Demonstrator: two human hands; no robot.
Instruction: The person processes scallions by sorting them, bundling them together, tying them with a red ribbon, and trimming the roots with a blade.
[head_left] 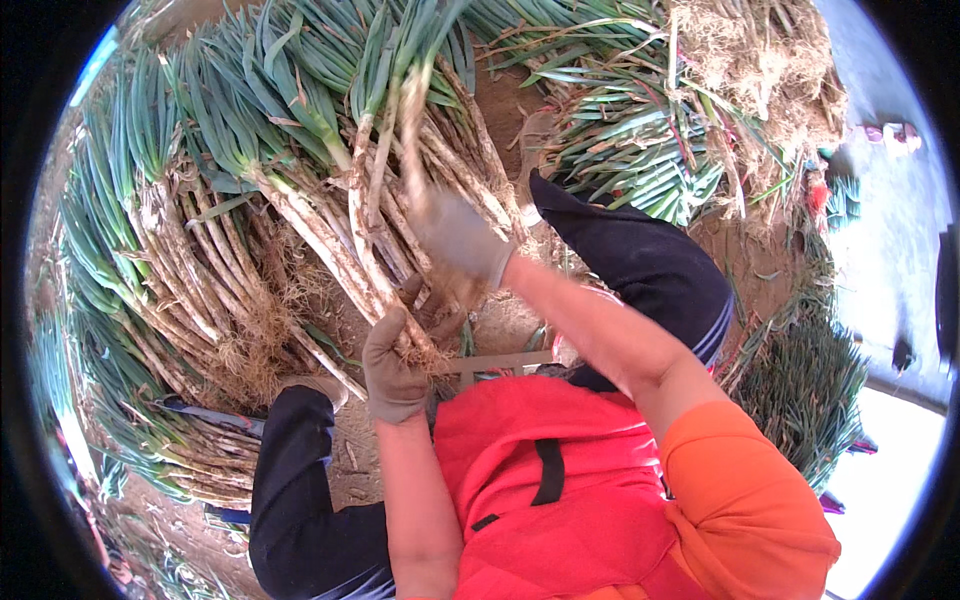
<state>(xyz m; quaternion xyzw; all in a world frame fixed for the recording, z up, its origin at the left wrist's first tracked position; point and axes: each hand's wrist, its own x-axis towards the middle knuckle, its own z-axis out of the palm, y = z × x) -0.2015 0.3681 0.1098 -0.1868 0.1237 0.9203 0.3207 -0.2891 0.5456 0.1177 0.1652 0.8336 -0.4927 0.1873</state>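
Note:
My left hand (395, 372), in a grey-brown work glove, is closed around the lower white ends of a few long green onions (335, 245), close to their roots. My right hand (458, 238), gloved too, is smeared by motion. A blurred green onion stalk (411, 125) rises from its fingers, and blurred roots hang below it, so the hand appears closed on that stalk. Just beyond both hands, more soil-covered green onions (455, 155) lie with leaves pointing away and roots toward me.
A thick pile of green onions (190, 270) spreads along the left. More leaves (640, 150) and a heap of dry roots (760, 75) lie at the far right. Dark green tops (800, 390) stand at right. My knees (640, 255) flank the brown dirt floor (350, 450).

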